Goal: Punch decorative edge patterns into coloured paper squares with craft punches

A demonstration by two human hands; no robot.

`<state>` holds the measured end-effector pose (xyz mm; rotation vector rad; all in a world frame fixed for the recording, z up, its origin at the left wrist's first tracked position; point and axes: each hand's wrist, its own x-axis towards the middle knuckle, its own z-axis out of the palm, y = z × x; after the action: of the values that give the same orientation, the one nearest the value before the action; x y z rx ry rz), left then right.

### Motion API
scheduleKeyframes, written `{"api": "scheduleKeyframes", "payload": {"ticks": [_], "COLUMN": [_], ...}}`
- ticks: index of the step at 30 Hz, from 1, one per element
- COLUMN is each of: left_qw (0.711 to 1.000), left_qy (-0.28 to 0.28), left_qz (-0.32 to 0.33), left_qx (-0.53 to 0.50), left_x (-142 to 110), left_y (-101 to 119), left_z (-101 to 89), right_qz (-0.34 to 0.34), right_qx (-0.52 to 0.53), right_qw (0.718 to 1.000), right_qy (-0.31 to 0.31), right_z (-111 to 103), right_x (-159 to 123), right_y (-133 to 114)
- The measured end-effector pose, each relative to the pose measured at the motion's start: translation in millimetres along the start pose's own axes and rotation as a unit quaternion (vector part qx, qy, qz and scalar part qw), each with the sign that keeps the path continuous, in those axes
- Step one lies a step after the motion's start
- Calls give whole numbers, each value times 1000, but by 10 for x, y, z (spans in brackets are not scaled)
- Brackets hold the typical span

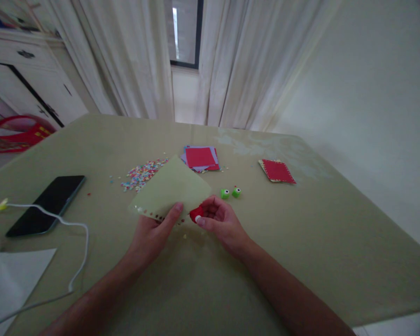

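Observation:
My left hand [161,224] grips a pale yellow-green square of paper [173,184], thumb on top and fingers beneath. A row of small punched-out shapes runs along the paper's near left edge. In my right hand [224,224] is a small red craft punch [196,213] with a white part under the thumb. The punch is at the paper's near corner; whether the paper sits in its slot I cannot tell. Just beyond my right hand stand two small green pieces with eyes [225,193]. A few tiny paper bits [185,236] lie below the paper.
Colourful confetti [142,175] is heaped behind the paper. Red and lilac paper squares [200,157] are stacked at the back; red squares with punched edges [278,171] lie right. A phone [51,203], white cable [86,242] and white sheet [21,273] occupy the left.

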<state>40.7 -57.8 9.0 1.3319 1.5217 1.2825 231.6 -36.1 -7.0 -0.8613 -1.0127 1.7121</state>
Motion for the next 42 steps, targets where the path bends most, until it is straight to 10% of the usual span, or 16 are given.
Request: {"api": "scheduleKeyframes", "payload": {"ticks": [42], "left_qw": [990], "left_qy": [54], "left_qz": [-92], "left_qx": [-96], "left_x": [1], "left_y": [68], "left_z": [29], "right_qz": [8], "right_qx": [14], "right_qw": [996], "right_qy": [-92], "right_z": [9], "right_x": [-31], "right_y": [56]}}
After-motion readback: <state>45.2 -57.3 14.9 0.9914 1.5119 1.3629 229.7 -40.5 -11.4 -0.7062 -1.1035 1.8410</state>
